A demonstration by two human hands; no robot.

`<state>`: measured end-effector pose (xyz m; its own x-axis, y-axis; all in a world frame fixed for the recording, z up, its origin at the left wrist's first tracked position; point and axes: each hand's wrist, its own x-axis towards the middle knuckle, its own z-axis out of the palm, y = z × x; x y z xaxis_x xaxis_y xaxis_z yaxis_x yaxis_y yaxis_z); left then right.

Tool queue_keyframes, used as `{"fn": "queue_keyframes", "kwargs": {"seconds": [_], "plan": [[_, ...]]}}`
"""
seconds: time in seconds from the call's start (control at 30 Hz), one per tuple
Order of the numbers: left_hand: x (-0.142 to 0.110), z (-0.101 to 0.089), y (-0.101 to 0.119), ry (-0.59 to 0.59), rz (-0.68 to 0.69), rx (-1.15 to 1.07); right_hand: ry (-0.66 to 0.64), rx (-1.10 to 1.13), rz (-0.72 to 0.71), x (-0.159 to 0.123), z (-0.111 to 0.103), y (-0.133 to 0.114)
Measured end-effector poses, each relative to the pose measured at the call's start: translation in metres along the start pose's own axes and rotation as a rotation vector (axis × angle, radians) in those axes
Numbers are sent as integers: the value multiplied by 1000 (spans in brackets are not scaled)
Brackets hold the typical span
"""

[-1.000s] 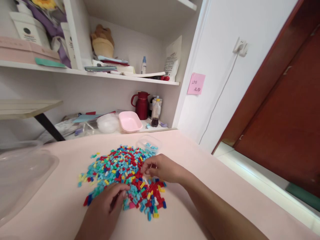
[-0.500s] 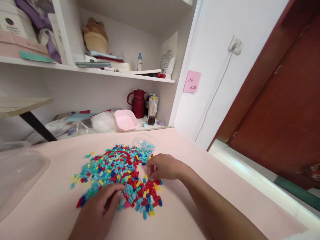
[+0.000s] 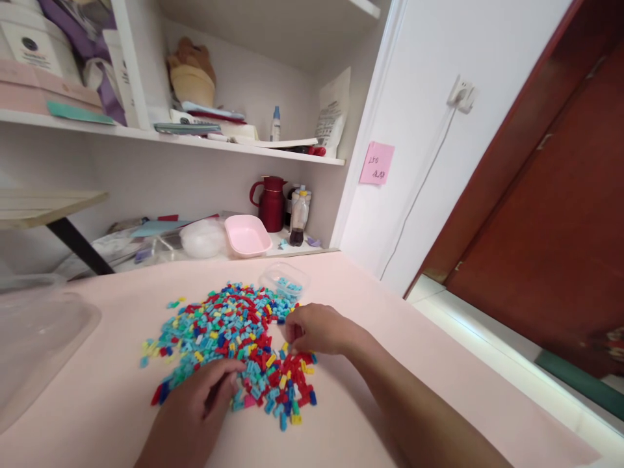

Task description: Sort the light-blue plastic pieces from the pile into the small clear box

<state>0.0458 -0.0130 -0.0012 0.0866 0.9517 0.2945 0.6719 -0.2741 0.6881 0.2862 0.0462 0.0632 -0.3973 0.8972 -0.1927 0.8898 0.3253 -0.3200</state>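
A heap of small toy bricks [image 3: 229,338] in cyan, red, yellow and blue lies spread on the pale pink table [image 3: 390,351]. My left hand [image 3: 195,409] rests at the heap's near edge, fingers curled with the tips touching bricks. My right hand [image 3: 316,328] is at the heap's right side, fingers bent down in a pinch among red bricks; what they hold is hidden. A small clear container [image 3: 285,281] with a few cyan bricks stands just beyond the right hand.
A large clear plastic tub [image 3: 34,338] sits at the left edge. Behind the table a lower shelf holds a pink dish [image 3: 247,235], a red jug [image 3: 270,203] and bottles [image 3: 297,218]. A dark red door [image 3: 560,214] is at right.
My right hand has slid a little to the right and nearer, from the heap's middle to its right side. The left hand has stayed put. The view has shifted slightly.
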Motion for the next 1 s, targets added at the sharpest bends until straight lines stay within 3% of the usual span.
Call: {"fn": "queue_keyframes", "kwargs": {"seconds": [0.53, 0.77, 1.0], "plan": [[0, 1, -5, -60, 1, 7, 66, 10, -126, 12, 15, 5], [1, 0, -4, -20, 36, 10, 112, 23, -38, 10, 16, -1], [0, 0, 0, 34, 77, -25, 153, -101, -10, 11, 20, -10]]}}
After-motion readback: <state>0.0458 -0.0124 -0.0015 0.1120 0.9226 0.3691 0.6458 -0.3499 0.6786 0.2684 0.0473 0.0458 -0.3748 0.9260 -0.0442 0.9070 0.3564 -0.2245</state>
